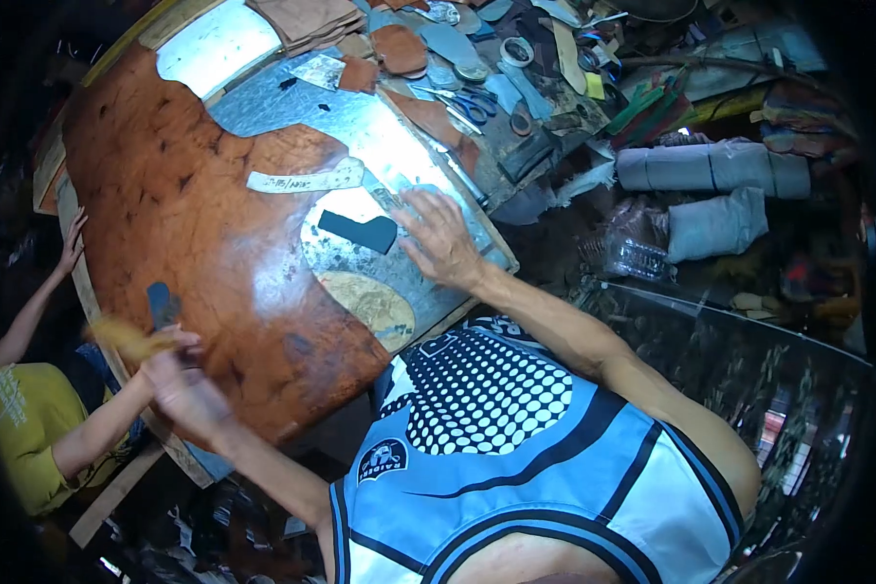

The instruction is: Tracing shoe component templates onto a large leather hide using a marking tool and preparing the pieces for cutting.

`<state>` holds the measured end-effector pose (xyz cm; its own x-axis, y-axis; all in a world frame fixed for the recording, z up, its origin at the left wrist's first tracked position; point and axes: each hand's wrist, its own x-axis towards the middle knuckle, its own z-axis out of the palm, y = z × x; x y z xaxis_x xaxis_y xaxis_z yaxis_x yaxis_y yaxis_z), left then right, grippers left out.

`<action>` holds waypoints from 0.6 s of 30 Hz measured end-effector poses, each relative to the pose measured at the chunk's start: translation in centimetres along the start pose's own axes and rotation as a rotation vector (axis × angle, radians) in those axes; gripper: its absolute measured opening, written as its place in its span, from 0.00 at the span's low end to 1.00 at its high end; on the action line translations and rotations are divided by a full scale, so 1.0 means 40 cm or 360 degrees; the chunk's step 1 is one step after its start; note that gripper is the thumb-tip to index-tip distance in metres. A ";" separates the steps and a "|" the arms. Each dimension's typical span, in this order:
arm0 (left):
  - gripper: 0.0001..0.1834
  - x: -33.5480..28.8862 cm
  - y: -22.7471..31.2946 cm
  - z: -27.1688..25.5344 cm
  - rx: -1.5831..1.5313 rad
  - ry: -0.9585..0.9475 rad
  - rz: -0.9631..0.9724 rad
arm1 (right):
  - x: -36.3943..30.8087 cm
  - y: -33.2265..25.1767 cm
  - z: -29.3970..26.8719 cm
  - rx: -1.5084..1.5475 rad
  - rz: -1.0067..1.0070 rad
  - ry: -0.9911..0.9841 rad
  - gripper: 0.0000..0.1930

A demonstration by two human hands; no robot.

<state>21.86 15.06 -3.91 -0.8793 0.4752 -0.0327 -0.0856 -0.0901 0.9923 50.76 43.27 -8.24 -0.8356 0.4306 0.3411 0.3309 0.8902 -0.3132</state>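
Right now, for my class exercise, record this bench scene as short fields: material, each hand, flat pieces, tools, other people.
Material: brown leather hide on a metal-topped table
Left hand: blurred, at the hide's lower left; grip unclear
Right hand: fingers extended, over bare metal
Flat pieces: dark cutout left of the right hand; curved white strip, mostly on the hide
Tools: blue-handled scissors near leather scraps
Co-worker: one hand at the hide's left edge

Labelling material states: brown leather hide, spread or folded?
Spread: the brown leather hide lies as one broad sheet across the metal-topped table.
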 end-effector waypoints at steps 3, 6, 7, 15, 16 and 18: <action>0.23 0.041 0.156 -0.016 -0.0770 0.0299 0.0164 | 0.038 0.047 -0.051 0.0039 -0.0010 0.0141 0.24; 0.23 0.057 0.105 0.019 -0.0642 0.0105 0.0164 | 0.041 0.132 -0.039 0.0017 0.0075 0.0137 0.21; 0.22 0.065 0.046 0.036 -0.0577 0.0114 0.0125 | 0.030 0.172 -0.052 -0.0039 0.0116 0.0154 0.21; 0.21 0.002 -0.017 0.081 -0.0450 0.0300 -0.0166 | 0.014 0.492 -0.133 -0.0200 0.0491 0.0286 0.08; 0.21 0.001 -0.008 0.099 -0.0351 0.0384 -0.0199 | 0.023 0.561 -0.147 -0.0281 0.0661 0.0231 0.06; 0.21 -0.002 -0.011 0.124 -0.0296 0.0433 -0.0238 | 0.037 0.723 -0.151 -0.0243 0.0880 0.0308 0.06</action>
<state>24.31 19.40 -3.73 -0.9411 0.2470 -0.2311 -0.2841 -0.2067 0.9362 61.74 70.55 -11.41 -0.4316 0.8421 0.3233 0.7646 0.5317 -0.3642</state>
